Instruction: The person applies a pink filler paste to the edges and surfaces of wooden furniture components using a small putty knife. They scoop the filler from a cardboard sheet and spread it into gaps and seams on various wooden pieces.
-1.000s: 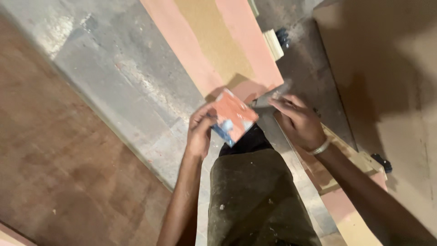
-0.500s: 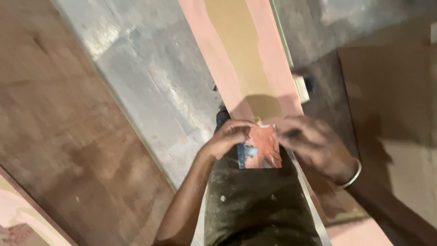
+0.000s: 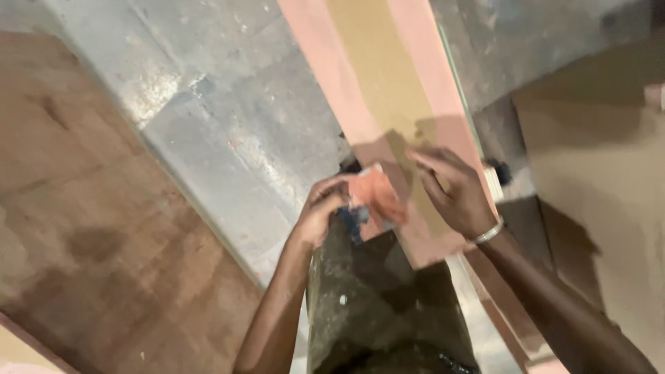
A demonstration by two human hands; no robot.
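My left hand (image 3: 320,215) grips a small orange-red sheet with a blue back (image 3: 373,201), likely sandpaper, just above my dark trouser leg (image 3: 377,305). My right hand (image 3: 454,190), with a silver bangle at the wrist, hovers flat and with fingers spread to the right of the sheet, over the near end of a long pink board with a tan middle strip (image 3: 388,97). Whether the right fingertips touch the sheet is blurred.
A grey concrete floor (image 3: 228,118) runs diagonally under the board. A brown wooden panel (image 3: 90,228) lies to the left. Tan boards in shadow (image 3: 596,180) lie to the right, with a small pale block (image 3: 493,181) beside the pink board.
The right hand has come off the sheet and opened over the pink board. The left hand keeps hold of the sheet. The view has shifted, bringing the board's end closer.
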